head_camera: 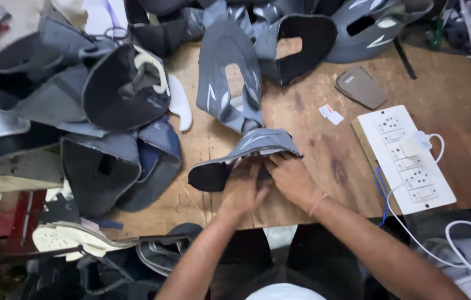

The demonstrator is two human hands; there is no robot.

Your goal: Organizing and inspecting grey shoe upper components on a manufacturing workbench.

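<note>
Broadly, the worn plywood worktable (313, 189) serves as a flat bed for pressing, with bare wood showing mostly toward the near edge and the right. Heaps of grey and black cut fabric shoe uppers (107, 105) crowd its left side and far edge, seemingly stock kept within arm's reach. A white multi-socket switchboard (405, 158) lies at the right, well apart from the hands, its white cable (458, 244) trailing off the near edge so it stays out of the way. Near the table's front, one grey folded shoe upper with black lining (246, 158) lies flat. Left hand (242, 186) presses down on it with fingers spread, not closed around it; right hand (291, 178) pinches its near edge, apparently to hold the fold steady.
</note>
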